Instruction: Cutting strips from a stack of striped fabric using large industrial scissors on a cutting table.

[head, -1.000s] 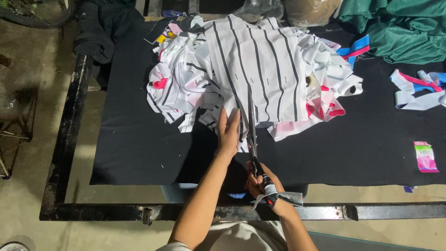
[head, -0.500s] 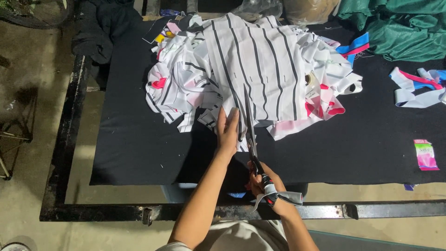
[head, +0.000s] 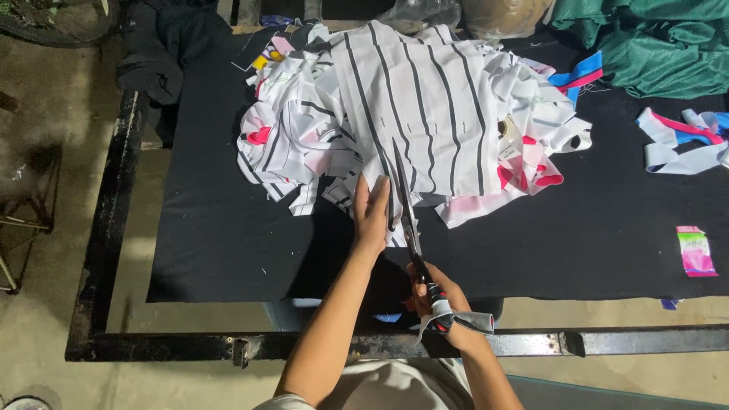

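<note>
Head view only, looking straight down at a desk [head: 228, 250] that's wearing a black cloth cover. Right hand [head: 434, 298] is working a long pair of scissors [head: 406, 216], grip wrapped closed around the handles, which are bound up with a strip of pale fabric that's trailing off toward the wrist. Blades are pointing away from the person and lying into the near edge of a white striped fabric piece [head: 425, 106], the one with the thin dark lines running lengthwise. Can't really tell how far the blades are parted, they're reading as one dark line from up here.

Left hand [head: 370, 212] is lying flat, fingers together and stretched out, pressing down on the hem of that same striped piece just left of the blades. So it's not gripping anything, just holding it flat on the desk.

That fabric is sitting on top of a messy pile of white, pink and striped scraps [head: 296, 144] around the middle of the desk, closer to the far edge. Off at the far right corner a heap of green cloth [head: 653, 45] is bunching up, with some pale blue and pink strips [head: 680, 140] near the right edge, and a small pink packet [head: 695, 250] lying alone near the right end of the near edge. Black metal frame [head: 99, 228] is running around the desk, concrete floor showing on the left.
</note>
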